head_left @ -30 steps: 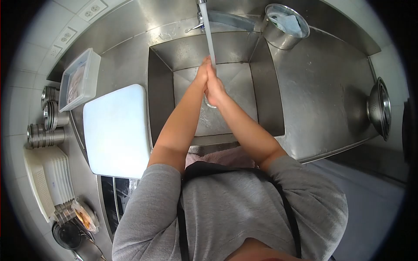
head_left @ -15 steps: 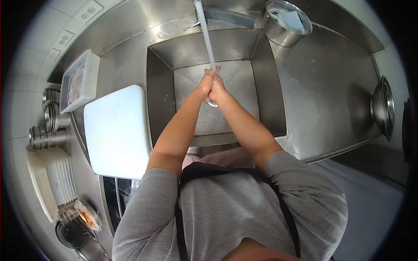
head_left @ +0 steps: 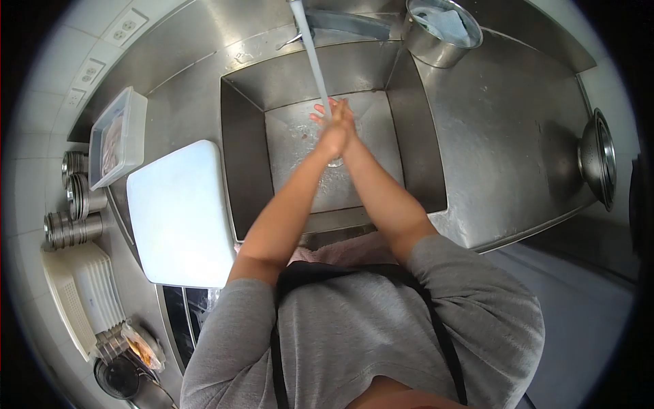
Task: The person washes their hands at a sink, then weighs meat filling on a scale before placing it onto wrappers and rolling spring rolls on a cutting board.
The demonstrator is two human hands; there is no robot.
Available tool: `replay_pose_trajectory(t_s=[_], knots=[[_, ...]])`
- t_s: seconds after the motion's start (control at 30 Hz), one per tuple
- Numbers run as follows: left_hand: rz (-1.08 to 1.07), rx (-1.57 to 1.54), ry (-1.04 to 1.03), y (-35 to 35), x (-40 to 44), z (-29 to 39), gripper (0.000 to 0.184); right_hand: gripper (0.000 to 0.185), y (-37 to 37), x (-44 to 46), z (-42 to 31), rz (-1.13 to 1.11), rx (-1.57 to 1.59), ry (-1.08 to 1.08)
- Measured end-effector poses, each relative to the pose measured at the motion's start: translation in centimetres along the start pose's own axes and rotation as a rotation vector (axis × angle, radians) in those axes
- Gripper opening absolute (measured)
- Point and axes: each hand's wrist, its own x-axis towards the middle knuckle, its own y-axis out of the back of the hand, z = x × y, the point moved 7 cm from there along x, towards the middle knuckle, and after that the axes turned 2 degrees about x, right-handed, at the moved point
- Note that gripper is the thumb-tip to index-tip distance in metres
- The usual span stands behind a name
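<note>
My left hand point(head_left: 332, 139) and my right hand point(head_left: 349, 123) touch each other over the steel sink point(head_left: 246, 136), one laid across the other. Running water point(head_left: 313, 61) from the tap lands on them. Reddish fingertips spread out at the left of the pair, and other fingers stretch upward; nothing is held in either hand. The overlap hides part of the palms, and motion blurs them slightly. Below the hands, the round drain is partly covered by the wrists, and water splashes on the sink floor.
Left of the sink lies a white cutting board point(head_left: 178, 215), with a plastic container point(head_left: 137, 136) behind it. A steel pot point(head_left: 436, 51) with cloths stands at the back right. A colander point(head_left: 597, 160) leans at the far right. White racks point(head_left: 92, 283) and pans point(head_left: 117, 376) are at the left.
From palms together, my hands have shifted to a crossed overlap, with fingers now spread to the left. The view has moved slightly, and more splashing shows on the sink floor.
</note>
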Motion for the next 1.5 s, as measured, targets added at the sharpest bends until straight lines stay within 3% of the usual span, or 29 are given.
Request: replay_pose_trajectory(t_s=[0.03,0.07,0.13,0.27,0.43,0.5,0.53,0.6,0.63,0.7,0.77,0.83,0.87,0.97,1.03,1.1,1.13,1.17,1.3,1.37,1.43,1.5], knots=[[-0.038,-0.194,0.115,0.9,0.4,-0.2,0.071,0.055,-1.1,-0.8,0.9,-0.001,0.086,-0.051],[-0.043,-0.454,0.58,2.2,-1.3,0.2,0.073,0.064,-1.1,-1.1,2.2,-0.028,-0.1,-0.079],[-0.079,-0.504,0.525,2.3,-1.2,-0.3,0.072,0.062,-0.5,-0.8,3.7,0.006,-0.247,-0.112],[-0.089,-0.496,0.366,1.7,-1.2,-2.8,0.066,0.056,1.7,2.6,5.7,0.161,-0.238,-0.153],[0.058,-0.497,0.477,1.7,-1.5,-4.9,0.056,0.051,4.1,6.5,7.4,0.246,-0.24,-0.187],[0.129,-0.486,0.494,1.7,-1.4,-5.9,0.051,0.035,5.4,7.2,6.6,0.198,-0.075,-0.176],[0.171,-0.259,0.341,2.3,-0.8,-5.9,0.038,0.026,5.6,7.6,4.5,0.077,-0.135,0.052],[0.325,0.013,0.047,3.6,-1.4,-2.9,0.016,0.024,6.3,6.8,2.8,0.148,-0.183,0.022],[0.338,0.015,0.051,4.3,-1.5,-1.2,0.016,0.022,6.2,6.2,2.3,0.222,-0.233,0.005],[0.277,-0.326,0.336,4.0,-1.4,-1.8,0.013,0.02,6.1,5.0,3.5,0.155,-0.215,-0.066],[0.26,-0.326,0.381,3.6,-0.4,-2.2,0.014,0.018,6.5,4.1,4.3,0.091,-0.199,-0.131],[0.391,-0.036,0.216,4.3,0.3,-1.0,0.021,0.02,7.6,3.6,5.3,0.133,-0.483,-0.169],[0.393,-0.034,0.219,4.4,0.7,-1.5,0.021,0.017,7.4,3.7,5.5,0.071,-0.494,-0.214],[0.384,-0.058,0.281,4.0,1.7,-3.8,0.029,0.017,7.2,3.8,4.9,0.165,-0.523,-0.112],[0.474,-0.313,0.228,3.9,2.2,-5.4,0.039,0.016,6.3,2.9,3.7,0.227,-0.474,-0.119],[0.407,-0.254,0.282,4.0,2.3,-5.1,0.03,0.014,7.2,3.3,3.7,0.294,-0.424,-0.125],[0.339,-0.199,0.34,3.7,2.2,-5.0,0.021,0.014,7.4,4.1,3.7,0.202,-0.463,-0.018],[0.345,-0.2,0.339,3.8,2.1,-4.3,0.021,0.013,6.3,4.0,3.0,0.106,-0.501,0.087],[0.354,-0.162,0.235,5.0,2.2,-3.6,0.019,0.012,2.4,1.2,1.0,-0.037,-0.595,0.146],[0.314,-0.178,0.218,5.2,2.4,-3.9,0.021,0.03,-0.2,-1.7,0.3,0.019,-0.35,0.113],[0.315,-0.57,0.232,4.3,1.6,-3.7,0.037,0.039,-1.5,-2.4,0.8,0.016,-0.286,0.009],[0.227,-0.702,0.273,3.1,0.2,-3.6,0.047,0.048,-1.7,-2.2,1.5,0.015,-0.226,-0.095]])
